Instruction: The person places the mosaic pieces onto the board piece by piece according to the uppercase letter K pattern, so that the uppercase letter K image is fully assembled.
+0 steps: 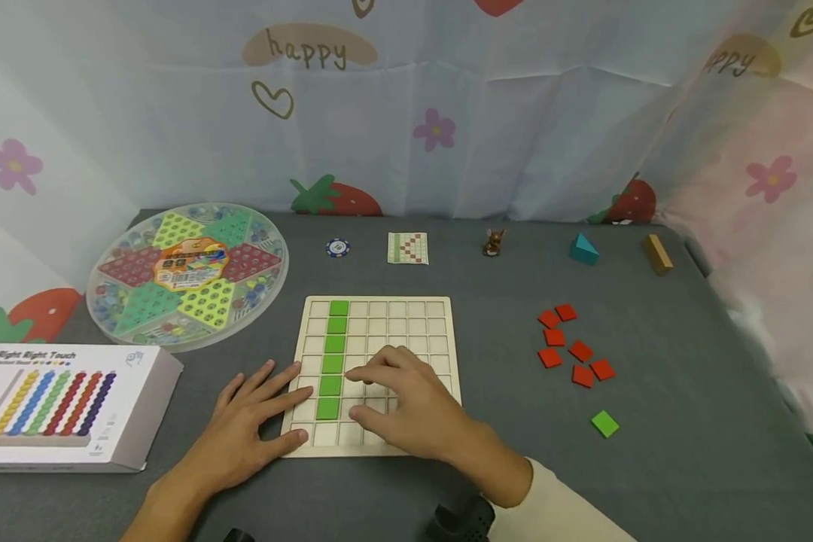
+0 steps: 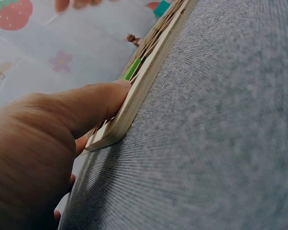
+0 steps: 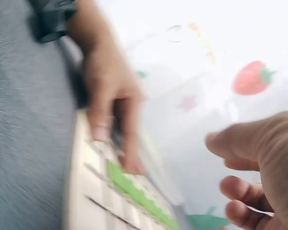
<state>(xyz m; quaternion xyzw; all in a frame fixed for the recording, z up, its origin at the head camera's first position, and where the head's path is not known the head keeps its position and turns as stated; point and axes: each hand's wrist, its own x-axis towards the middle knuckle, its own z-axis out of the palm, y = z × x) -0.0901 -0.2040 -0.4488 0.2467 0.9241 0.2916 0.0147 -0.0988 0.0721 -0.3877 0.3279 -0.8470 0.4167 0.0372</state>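
A wooden grid board lies on the table, with several green square tiles filling most of its second column from the left. My left hand rests at the board's left edge, fingers spread; in the left wrist view its thumb touches the board's corner. Above the board's middle hovers my right hand, thumb and index finger apart, with nothing seen between them. Blurred in the right wrist view, the right fingers also look parted. Several red tiles and one green tile lie to the right.
At the left are a round Chinese checkers set and a white bead-toy box. Along the back lie a poker chip, a small pattern card, a mouse figurine, a blue triangular block and a wooden bar.
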